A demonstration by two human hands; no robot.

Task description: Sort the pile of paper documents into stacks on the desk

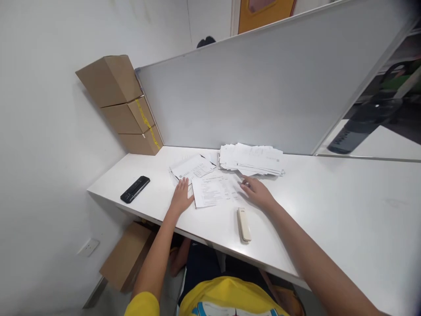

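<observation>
While our left hand lies with fingers released, left of the stapler, we should steady the sheet beyond the stapler; whether our right hand pinches it, we cannot tell.

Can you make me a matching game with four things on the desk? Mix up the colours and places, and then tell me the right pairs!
Things:
A. stapler
B. phone
C. stacked boxes
D. thick pile of papers

Clues:
1. brown, with yellow tape on some of them
2. white, in front of the grey divider
3. cream-coloured, near the front edge of the desk
4. black, lying to the left of the left hand

Right pairs: A-3, B-4, C-1, D-2.
</observation>
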